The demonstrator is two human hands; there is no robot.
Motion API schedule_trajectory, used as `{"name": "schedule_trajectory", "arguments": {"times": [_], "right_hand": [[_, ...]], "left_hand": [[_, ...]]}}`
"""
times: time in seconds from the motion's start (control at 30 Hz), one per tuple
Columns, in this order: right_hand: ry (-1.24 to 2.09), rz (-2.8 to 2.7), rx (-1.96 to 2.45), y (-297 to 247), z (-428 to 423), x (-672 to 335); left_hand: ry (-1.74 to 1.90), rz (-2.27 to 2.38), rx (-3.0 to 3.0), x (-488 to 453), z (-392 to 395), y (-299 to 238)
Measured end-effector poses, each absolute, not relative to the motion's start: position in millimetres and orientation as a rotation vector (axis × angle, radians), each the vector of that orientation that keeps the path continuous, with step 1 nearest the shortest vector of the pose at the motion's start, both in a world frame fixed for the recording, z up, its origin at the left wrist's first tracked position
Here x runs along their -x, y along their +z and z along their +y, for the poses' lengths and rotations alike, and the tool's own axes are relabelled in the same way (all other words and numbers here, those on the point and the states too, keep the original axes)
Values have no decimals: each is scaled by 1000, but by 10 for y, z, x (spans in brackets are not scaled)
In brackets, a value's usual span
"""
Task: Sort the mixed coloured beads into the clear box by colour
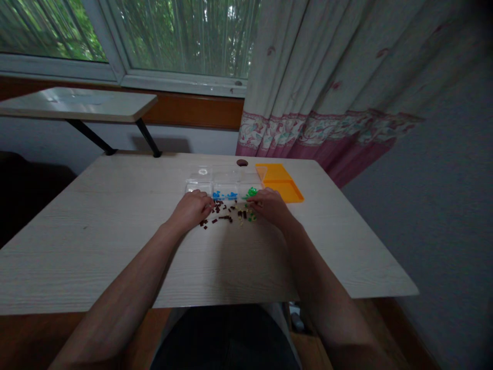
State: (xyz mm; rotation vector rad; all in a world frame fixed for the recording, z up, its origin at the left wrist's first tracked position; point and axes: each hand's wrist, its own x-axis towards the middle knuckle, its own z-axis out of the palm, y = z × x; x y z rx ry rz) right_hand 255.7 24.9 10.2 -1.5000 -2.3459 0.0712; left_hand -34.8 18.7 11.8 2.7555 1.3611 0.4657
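My left hand (193, 209) rests at the left side of a spread of small dark brown pieces (225, 218), its fingers curled together at the tips. Whatever it may hold is too small to make out. My right hand (269, 204) reaches in from the right, thumb and fingertips pinched over the front edge of a clear compartment box (225, 177). What lies in that pinch is hidden. Blue pieces (227, 196) and bright green pieces (252, 191) sit in the box's front compartments. Cream and green bits (250, 218) lie loose by my right fingertips.
An orange tray (287, 191) lies right of the clear box, behind my right hand. A round cable hole (242, 163) is near the back edge of the wooden table (115, 246). A raised shelf (84, 103) stands at the back left, and a curtain (308, 103) hangs behind.
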Motion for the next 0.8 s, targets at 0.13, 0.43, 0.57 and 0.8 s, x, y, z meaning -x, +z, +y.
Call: {"name": "schedule_trajectory", "arguments": {"times": [0.13,0.43,0.57,0.8], "right_hand": [[53,-2386,1541,95,259,-2548],[70,-2397,1560,121,250,-2509],[100,-2385,1554,105,256,-2508],[54,-2447,1557,84,277,-2505]], "left_hand": [[455,1369,-2776,344,178,128],[542,1411,-2742,371,188,152],[597,1438,-2723,403,208,154],[517,1387,-2725,417,210,169]]}}
